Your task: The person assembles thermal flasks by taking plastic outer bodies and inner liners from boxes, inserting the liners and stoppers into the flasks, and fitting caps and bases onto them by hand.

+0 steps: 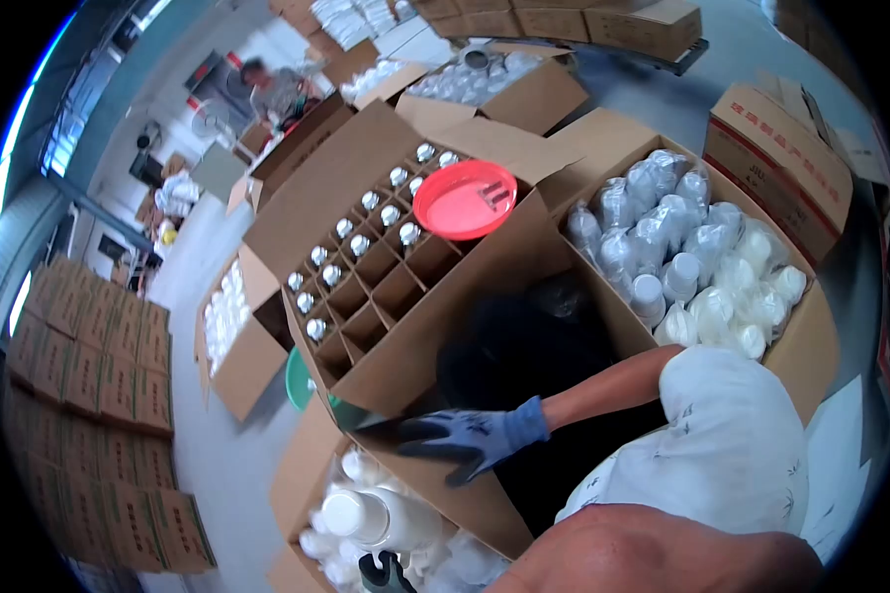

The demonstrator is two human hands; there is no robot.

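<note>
My right hand (pixel 470 440), in a blue-grey glove with dark palm and fingers, stretches its spread fingers over the side flap of a lower carton (pixel 465 494). Nothing shows in its grasp. At the bottom edge, only dark gloved fingertips of my left hand (pixel 384 573) show, curled against a large white capped bottle (pixel 405 524). That bottle lies tilted above other white bottles in clear plastic wrap (pixel 361 465) in the carton. The rest of my left hand is out of frame.
A divided carton (pixel 405 356) holds several silver-capped bottles (pixel 360 244), with a red basin (pixel 465 200) on its corner. Wrapped bottles (pixel 653 227) fill a carton at right. Stacked cartons (pixel 99 395) stand left; a person (pixel 277 94) is in the background.
</note>
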